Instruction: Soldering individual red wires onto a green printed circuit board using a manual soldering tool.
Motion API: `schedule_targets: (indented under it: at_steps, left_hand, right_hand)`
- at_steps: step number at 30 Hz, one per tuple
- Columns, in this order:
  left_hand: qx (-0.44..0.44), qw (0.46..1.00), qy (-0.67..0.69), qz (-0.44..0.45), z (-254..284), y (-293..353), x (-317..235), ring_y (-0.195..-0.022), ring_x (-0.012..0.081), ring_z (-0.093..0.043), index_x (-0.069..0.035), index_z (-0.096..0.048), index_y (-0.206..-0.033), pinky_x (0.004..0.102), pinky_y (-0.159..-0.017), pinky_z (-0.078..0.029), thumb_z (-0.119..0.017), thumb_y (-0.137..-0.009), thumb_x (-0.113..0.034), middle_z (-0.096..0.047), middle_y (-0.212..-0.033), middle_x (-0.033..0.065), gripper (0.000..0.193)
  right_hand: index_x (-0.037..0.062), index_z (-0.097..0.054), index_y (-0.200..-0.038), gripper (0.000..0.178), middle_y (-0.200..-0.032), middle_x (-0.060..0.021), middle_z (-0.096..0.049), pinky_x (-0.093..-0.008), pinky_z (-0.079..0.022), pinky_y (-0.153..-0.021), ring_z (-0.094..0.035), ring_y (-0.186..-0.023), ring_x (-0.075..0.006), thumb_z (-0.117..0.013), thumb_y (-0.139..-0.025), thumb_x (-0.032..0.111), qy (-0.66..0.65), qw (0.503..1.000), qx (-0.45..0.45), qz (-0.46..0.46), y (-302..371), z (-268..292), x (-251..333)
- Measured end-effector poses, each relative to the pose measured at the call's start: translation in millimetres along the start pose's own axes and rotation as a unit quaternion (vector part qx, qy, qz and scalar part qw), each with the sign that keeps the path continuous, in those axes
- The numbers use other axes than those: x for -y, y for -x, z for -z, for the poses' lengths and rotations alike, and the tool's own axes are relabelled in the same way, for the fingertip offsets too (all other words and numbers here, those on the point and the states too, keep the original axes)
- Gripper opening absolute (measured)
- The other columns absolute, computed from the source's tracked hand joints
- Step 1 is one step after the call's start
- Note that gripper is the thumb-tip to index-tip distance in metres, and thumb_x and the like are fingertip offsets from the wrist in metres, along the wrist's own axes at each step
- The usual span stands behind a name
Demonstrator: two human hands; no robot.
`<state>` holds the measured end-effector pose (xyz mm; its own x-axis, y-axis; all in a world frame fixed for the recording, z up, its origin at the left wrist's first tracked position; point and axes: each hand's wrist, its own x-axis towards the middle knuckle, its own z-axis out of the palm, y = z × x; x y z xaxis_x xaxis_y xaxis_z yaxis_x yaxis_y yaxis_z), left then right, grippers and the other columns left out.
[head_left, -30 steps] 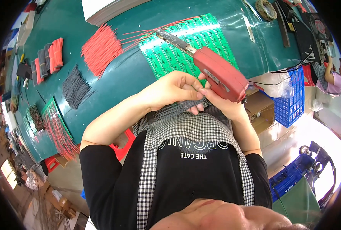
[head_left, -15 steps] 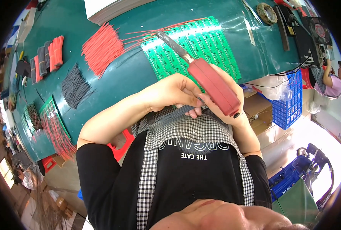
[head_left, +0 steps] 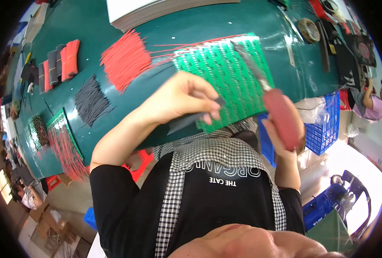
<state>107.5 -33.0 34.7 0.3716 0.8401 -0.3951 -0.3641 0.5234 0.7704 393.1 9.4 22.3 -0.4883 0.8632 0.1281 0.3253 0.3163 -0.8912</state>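
My left hand [head_left: 184, 99] is pinched over a thin bundle of dark grey wires [head_left: 186, 122], blurred, just in front of the near edge of the green circuit board panel [head_left: 225, 77]. My right hand [head_left: 285, 142], smeared by motion, is wrapped round the red handle of a soldering iron [head_left: 281, 114]. Its dark metal tip points away from me, over the right part of the panel. Several red wires [head_left: 163, 52] reach from a red wire pile [head_left: 125, 60] to the panel's far edge. Left of that lies a pile of dark wires [head_left: 92, 101].
Tied red and grey wire bundles [head_left: 69, 60] lie far left. Nearer is another board with red wires [head_left: 66, 133]. A white stack [head_left: 156, 13] stands at the back. A tape roll [head_left: 308, 30] lies at right, and a blue crate [head_left: 324, 124] stands beside the table.
My hands have moved apart: the right one has carried the soldering iron to the right, and the left one has shifted left with the dark wires. More of the panel shows.
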Motion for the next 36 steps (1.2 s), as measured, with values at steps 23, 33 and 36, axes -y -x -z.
schedule_targets:
  at_steps: [23, 33, 36]
  left_hand:
    - [-0.226, 0.504, -0.756, -0.351, 65.3, 6.8, 15.7, -0.062, 0.0126, -0.055, -0.001, -0.063, -0.082, 0.0217, -0.046, -0.044, -0.063, -0.063, -0.006, -0.054, -0.076, 0.0025, 0.020]
    - [-0.228, 0.544, -0.725, -0.355, 67.8, 9.2, 14.8, -0.063, 0.0133, -0.057, -0.001, -0.063, -0.083, 0.0225, -0.047, -0.046, -0.064, -0.063, -0.007, -0.057, -0.080, 0.0042, 0.021]
    - [-0.221, 0.543, -0.734, -0.342, 65.3, 10.5, 12.4, -0.062, 0.0132, -0.056, -0.002, -0.063, -0.083, 0.0227, -0.047, -0.045, -0.063, -0.063, -0.007, -0.056, -0.079, 0.0037, 0.021]
  right_hand:
    - [-0.0013, -0.033, -0.134, 0.077, -0.107, -0.0139, -0.058, -0.0216, -0.047, -0.064, -0.058, -0.086, -0.0141, -0.076, -0.071, 0.009, -0.308, 0.891, 0.101, -0.317, -19.1, -37.5, 25.9]
    - [-0.0012, -0.033, -0.134, 0.085, -0.102, -0.0142, -0.058, -0.0221, -0.047, -0.062, -0.057, -0.077, -0.0134, -0.081, -0.068, 0.020, -0.299, 0.881, 0.088, -0.356, -18.1, -34.7, 33.4]
    - [-0.0019, -0.035, -0.133, 0.086, -0.099, -0.0121, -0.060, -0.0218, -0.047, -0.060, -0.057, -0.075, -0.0127, -0.082, -0.066, 0.022, -0.249, 0.903, 0.088, -0.339, -15.8, -35.2, 32.6]
